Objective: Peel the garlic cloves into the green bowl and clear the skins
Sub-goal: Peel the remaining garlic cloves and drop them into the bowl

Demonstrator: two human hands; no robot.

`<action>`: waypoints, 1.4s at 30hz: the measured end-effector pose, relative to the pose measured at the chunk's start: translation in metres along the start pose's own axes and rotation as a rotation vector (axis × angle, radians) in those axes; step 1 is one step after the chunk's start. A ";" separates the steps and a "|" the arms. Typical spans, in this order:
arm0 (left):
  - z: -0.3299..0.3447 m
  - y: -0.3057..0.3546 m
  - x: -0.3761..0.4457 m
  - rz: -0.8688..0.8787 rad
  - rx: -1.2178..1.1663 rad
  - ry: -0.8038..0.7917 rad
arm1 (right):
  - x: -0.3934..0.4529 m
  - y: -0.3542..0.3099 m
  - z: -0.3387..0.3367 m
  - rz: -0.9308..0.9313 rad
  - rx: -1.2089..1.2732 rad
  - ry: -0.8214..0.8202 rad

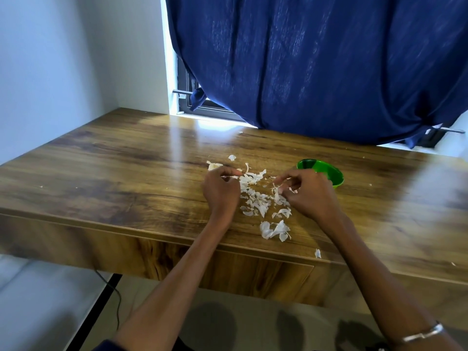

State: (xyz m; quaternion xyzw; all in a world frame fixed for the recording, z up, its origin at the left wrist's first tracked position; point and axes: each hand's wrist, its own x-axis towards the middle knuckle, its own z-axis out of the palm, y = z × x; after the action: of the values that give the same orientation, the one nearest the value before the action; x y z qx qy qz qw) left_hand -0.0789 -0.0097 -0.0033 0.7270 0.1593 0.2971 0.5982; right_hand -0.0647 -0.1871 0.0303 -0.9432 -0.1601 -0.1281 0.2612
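Head view: the skins (255, 198) are shown as a loose scatter of white papery pieces on the counter (126, 173), concentrated between the two hands. A larger clump (274, 230) is located nearer the front edge, and single flakes are seen apart from it, one (317, 253) close to the front edge and one (232, 157) farther back. No clove can be made out with certainty among the skins.

The bowl (326, 171) is placed on the counter just behind the right hand (309, 196), and its near rim is partly covered by that hand. Its contents cannot be seen.

The right hand is held over the right side of the scatter, with fingers curled and fingertips (279, 182) pinching a white piece. Whether that piece is skin alone or a clove cannot be told. A metal bangle (423, 334) is worn on the right wrist.

The left hand (221, 190) is positioned at the left side of the scatter, with fingers curled inward and the knuckles toward the camera. What is held in it, if anything, cannot be told.

Behind the counter, a blue curtain (316, 67) is hung over a window (192, 97). A white wall (63, 59) is seen at the left. A dark cable (115, 295) is visible below the counter.
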 end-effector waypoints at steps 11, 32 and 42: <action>0.010 -0.012 -0.001 0.327 0.441 -0.329 | 0.023 0.002 0.020 -0.023 0.007 -0.002; 0.013 -0.007 0.000 0.691 0.195 -0.209 | -0.004 0.004 0.037 -0.059 0.546 0.236; 0.013 -0.007 0.000 0.626 0.143 -0.278 | -0.010 0.007 0.036 -0.082 0.530 0.244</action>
State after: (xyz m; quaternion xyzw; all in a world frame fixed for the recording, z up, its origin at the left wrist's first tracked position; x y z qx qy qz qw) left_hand -0.0702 -0.0183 -0.0117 0.8141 -0.1341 0.3524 0.4416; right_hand -0.0654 -0.1755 -0.0062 -0.8126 -0.1935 -0.2047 0.5102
